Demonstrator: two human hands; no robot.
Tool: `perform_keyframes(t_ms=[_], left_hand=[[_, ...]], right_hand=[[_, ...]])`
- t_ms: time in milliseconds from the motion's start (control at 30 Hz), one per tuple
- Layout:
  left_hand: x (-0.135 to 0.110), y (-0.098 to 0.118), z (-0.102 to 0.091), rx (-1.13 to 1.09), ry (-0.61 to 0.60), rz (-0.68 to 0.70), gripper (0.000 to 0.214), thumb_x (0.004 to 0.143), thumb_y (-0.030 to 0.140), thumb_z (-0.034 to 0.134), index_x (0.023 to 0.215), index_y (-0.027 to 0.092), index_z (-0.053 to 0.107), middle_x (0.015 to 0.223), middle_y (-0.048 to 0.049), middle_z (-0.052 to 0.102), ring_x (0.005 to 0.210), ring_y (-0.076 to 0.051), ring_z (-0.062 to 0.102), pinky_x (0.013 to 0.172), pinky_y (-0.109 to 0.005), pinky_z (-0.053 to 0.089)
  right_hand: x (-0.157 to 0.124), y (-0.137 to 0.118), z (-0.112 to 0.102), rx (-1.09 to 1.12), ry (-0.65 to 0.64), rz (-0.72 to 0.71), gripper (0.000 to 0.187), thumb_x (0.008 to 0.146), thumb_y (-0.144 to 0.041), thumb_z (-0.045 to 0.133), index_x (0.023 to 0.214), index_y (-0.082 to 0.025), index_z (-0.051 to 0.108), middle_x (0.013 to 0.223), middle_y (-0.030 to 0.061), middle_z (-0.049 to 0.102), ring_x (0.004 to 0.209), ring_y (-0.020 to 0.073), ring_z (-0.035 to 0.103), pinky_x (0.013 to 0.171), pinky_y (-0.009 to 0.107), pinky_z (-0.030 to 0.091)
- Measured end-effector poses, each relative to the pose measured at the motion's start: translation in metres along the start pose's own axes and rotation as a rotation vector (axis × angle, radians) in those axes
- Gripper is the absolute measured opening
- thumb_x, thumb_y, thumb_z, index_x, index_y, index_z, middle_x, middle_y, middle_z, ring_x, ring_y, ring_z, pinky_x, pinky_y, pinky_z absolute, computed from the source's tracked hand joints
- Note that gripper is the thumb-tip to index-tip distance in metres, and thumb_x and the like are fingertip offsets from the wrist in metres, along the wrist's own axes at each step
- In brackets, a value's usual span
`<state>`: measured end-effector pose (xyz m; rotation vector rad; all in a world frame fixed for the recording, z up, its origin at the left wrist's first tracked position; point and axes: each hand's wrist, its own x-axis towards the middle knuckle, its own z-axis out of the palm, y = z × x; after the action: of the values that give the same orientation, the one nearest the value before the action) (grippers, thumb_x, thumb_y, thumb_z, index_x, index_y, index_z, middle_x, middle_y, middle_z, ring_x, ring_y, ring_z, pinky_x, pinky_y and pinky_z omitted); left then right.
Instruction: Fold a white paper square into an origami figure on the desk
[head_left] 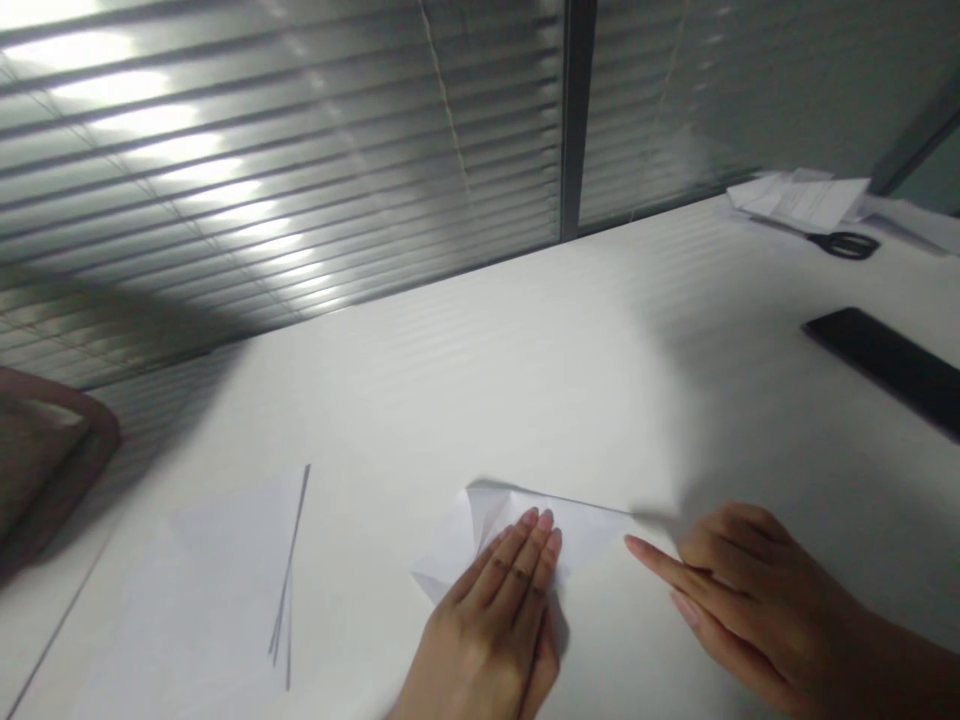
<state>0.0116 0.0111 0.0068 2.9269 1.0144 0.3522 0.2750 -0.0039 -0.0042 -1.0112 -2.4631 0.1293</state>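
Observation:
A folded sheet of white paper [592,525] lies on the table in front of me, its creased flaps spreading to the left and a narrow point reaching right. My left hand [495,620] rests on its middle, fingers stretched out and flat, pressing the paper down and covering part of it. Just off the paper's right point is my right hand [750,590], with the index finger extended toward that point. Its thumb is held a little below, the other fingers are curled, and nothing shows in its grasp.
Several loose white sheets [217,570] lie at the left. Black-handled scissors [847,245] sit beside papers [810,200] at the back right, with a black phone-like slab [892,365] nearer. A glass partition with blinds [300,150] borders the white table [480,370]. A dark reddish-edged object [52,450] stands far left.

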Motion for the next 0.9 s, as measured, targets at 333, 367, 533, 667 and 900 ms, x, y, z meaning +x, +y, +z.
perform_keyframes(t_ms=[333, 367, 533, 667, 900], left_hand=[[0.001, 0.002, 0.002, 0.019, -0.055, 0.012, 0.048, 0.087, 0.013, 0.046, 0.134, 0.002, 0.049, 0.139, -0.0177, 0.049, 0.131, -0.027, 0.044, 0.105, -0.036, 0.046], [0.001, 0.003, 0.002, 0.015, -0.057, 0.011, 0.049, 0.087, 0.013, 0.047, 0.134, 0.002, 0.048, 0.14, -0.0184, 0.049, 0.131, -0.027, 0.044, 0.105, -0.037, 0.046], [0.0, 0.003, 0.001, -0.009, -0.046, 0.015, 0.05, 0.086, 0.012, 0.049, 0.135, 0.001, 0.046, 0.14, -0.0199, 0.048, 0.131, -0.027, 0.044, 0.105, -0.038, 0.045], [0.0, 0.005, 0.002, 0.015, -0.056, 0.009, 0.049, 0.088, 0.012, 0.048, 0.136, 0.002, 0.045, 0.14, -0.02, 0.047, 0.133, -0.026, 0.041, 0.106, -0.038, 0.045], [0.0, 0.007, -0.001, -0.032, -0.044, -0.018, 0.045, 0.089, 0.017, 0.049, 0.132, 0.005, 0.051, 0.137, -0.02, 0.051, 0.129, -0.027, 0.046, 0.105, -0.042, 0.045]], right_hand=[[-0.007, 0.009, 0.023, -0.153, -0.166, 0.148, 0.05, 0.094, -0.017, 0.043, 0.144, -0.018, 0.036, 0.083, 0.0016, 0.061, 0.075, 0.0174, 0.054, 0.072, 0.034, 0.036], [-0.01, 0.01, 0.023, -0.18, -0.159, 0.145, 0.049, 0.094, -0.016, 0.042, 0.143, -0.019, 0.038, 0.083, 0.0015, 0.061, 0.075, 0.0175, 0.053, 0.071, 0.035, 0.035], [-0.005, 0.003, 0.019, -0.183, -0.134, 0.151, 0.05, 0.095, -0.02, 0.043, 0.144, -0.017, 0.036, 0.087, 0.0029, 0.062, 0.077, 0.0187, 0.053, 0.073, 0.036, 0.034], [0.01, -0.014, 0.024, -0.091, -0.131, 0.127, 0.05, 0.094, -0.026, 0.046, 0.143, -0.019, 0.037, 0.092, 0.0029, 0.063, 0.079, 0.0186, 0.052, 0.074, 0.034, 0.035], [0.019, -0.031, 0.029, -0.061, -0.08, 0.002, 0.037, 0.092, -0.022, 0.049, 0.129, -0.024, 0.054, 0.096, -0.001, 0.068, 0.083, 0.0168, 0.055, 0.075, 0.031, 0.037]])
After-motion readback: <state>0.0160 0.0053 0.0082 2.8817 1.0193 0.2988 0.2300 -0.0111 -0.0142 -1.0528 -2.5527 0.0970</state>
